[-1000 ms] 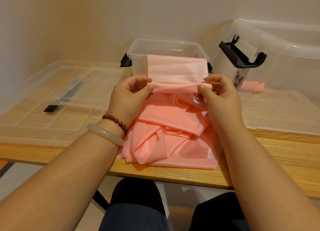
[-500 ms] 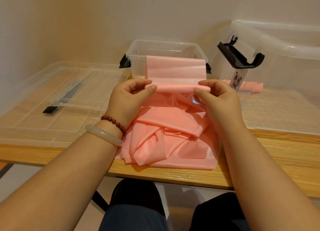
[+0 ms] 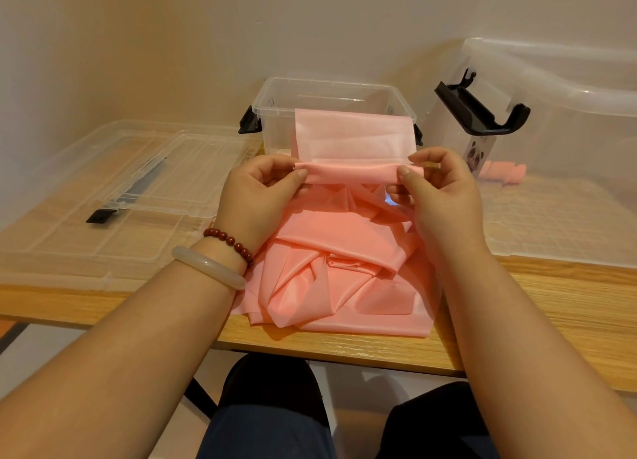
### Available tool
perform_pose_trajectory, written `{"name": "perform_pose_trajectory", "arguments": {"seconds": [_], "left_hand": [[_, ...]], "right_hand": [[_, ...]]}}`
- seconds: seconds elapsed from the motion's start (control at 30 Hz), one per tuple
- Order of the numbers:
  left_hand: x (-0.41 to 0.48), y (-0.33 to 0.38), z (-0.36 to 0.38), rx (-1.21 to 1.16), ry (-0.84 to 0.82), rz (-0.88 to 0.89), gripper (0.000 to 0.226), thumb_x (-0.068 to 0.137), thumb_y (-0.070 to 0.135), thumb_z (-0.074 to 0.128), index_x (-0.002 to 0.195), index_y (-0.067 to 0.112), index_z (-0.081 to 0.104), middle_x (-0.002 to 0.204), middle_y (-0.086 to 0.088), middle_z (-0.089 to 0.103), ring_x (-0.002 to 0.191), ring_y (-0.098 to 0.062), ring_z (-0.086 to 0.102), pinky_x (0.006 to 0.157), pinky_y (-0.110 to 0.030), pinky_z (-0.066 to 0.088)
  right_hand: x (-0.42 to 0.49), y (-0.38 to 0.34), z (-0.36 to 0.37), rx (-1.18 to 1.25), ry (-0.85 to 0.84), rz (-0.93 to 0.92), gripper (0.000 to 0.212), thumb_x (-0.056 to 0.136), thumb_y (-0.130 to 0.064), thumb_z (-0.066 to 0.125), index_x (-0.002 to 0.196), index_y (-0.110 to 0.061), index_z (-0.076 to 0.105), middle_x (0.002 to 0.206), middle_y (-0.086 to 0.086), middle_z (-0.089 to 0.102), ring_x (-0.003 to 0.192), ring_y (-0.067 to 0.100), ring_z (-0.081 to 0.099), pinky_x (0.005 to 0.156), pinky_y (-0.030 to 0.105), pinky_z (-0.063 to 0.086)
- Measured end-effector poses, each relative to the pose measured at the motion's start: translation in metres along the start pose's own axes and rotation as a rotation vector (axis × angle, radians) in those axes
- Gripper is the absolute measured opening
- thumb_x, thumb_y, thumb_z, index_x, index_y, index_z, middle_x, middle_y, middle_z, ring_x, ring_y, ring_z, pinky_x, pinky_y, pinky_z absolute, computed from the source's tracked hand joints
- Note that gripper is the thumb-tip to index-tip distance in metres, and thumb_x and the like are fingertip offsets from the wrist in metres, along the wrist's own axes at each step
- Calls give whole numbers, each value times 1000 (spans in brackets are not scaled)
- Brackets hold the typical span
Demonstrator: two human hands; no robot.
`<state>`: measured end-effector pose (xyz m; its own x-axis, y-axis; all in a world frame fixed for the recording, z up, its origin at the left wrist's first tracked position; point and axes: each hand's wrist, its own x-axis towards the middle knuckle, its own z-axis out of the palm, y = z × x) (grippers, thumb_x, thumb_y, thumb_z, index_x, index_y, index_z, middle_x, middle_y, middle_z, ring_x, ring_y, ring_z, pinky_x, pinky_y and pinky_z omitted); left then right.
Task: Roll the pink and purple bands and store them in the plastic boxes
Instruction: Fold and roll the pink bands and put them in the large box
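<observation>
A long pink band (image 3: pixel 344 269) lies crumpled on the wooden table in front of me. Its far end drapes over the front wall of a small clear plastic box (image 3: pixel 275 120) with black latches. Between the box and the pile, a short rolled section of the band runs crosswise. My left hand (image 3: pixel 262 196) pinches the roll's left end and my right hand (image 3: pixel 437 196) pinches its right end, thumbs on the near side. A rolled pink band (image 3: pixel 505 174) lies inside the large clear box (image 3: pixel 568 148) at the right. No purple band is in view.
A clear lid (image 3: pixel 113 196) with a black handle lies flat on the table at the left. A black latch (image 3: pixel 482 113) sticks out from the large box. The table's front edge (image 3: pixel 344 351) runs just below the pink pile, with my knees under it.
The roll between my hands has grown slightly thicker and both hands shifted a little along with it. The draped end over the small box stays in place.
</observation>
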<state>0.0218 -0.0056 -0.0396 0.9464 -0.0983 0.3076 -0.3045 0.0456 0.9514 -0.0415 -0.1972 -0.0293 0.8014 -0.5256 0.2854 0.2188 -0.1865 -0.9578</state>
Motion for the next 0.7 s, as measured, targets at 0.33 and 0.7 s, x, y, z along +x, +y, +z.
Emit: {"name": "perform_pose_trajectory", "arguments": {"seconds": [0.33, 0.7], "left_hand": [[-2, 3, 0, 18, 8, 14, 21, 91, 0, 61, 107, 11, 69, 93, -3, 70, 71, -4, 67, 69, -17, 55], [0, 0, 1, 42, 15, 29, 16, 88, 10, 68, 99, 20, 72, 86, 3, 73, 81, -9, 69, 75, -18, 54]], "right_hand": [[0, 1, -2, -108, -34, -13, 19, 83, -15, 75, 100, -24, 72, 99, -1, 71, 85, 10, 70, 73, 28, 60], [0, -1, -1, -44, -16, -12, 7, 92, -13, 65, 88, -17, 69, 94, 15, 69, 74, 11, 68, 51, 18, 52]]}}
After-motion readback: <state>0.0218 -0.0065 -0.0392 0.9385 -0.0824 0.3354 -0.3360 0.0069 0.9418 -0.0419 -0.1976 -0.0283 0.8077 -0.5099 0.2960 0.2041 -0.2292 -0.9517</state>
